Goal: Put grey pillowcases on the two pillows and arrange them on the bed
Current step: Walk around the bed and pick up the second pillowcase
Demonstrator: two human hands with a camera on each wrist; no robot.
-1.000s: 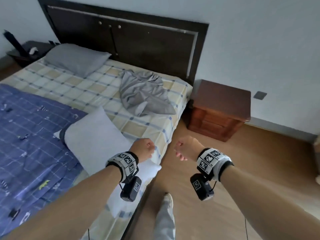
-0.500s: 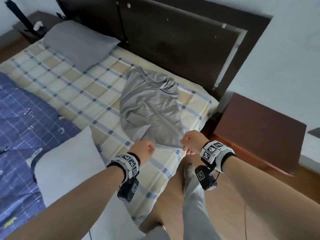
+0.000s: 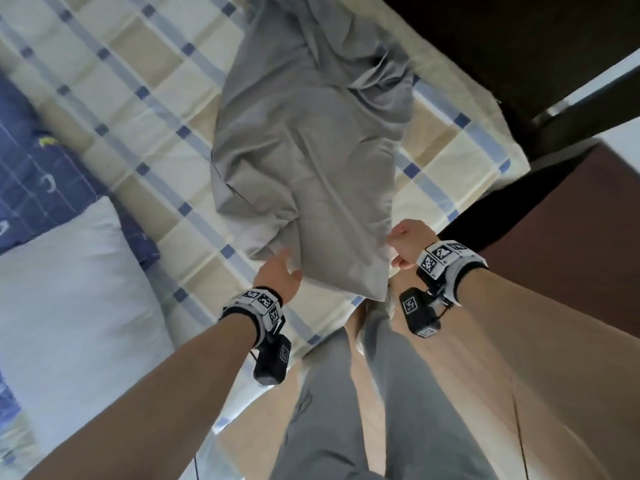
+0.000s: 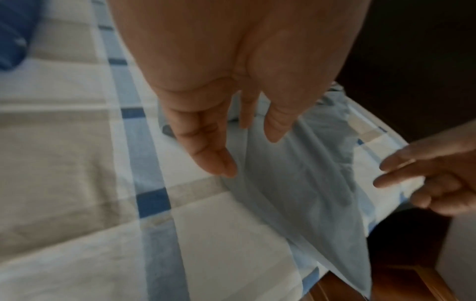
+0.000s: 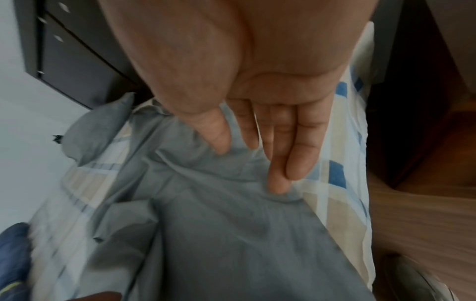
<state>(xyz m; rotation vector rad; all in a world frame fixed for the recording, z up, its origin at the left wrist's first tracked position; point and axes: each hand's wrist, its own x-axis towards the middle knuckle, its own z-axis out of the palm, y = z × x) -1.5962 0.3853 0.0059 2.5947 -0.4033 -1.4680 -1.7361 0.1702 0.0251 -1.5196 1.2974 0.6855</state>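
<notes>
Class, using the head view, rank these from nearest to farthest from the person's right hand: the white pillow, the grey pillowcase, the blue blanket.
From the right hand:
1. Grey pillowcase, touching its fingers, on the checked sheet.
2. White pillow, left, past the left hand.
3. Blue blanket, far left edge.

The white pillow is cut off by the left edge. The grey pillowcase hides the left hand's fingertips; both wrist views are motion-blurred.
</notes>
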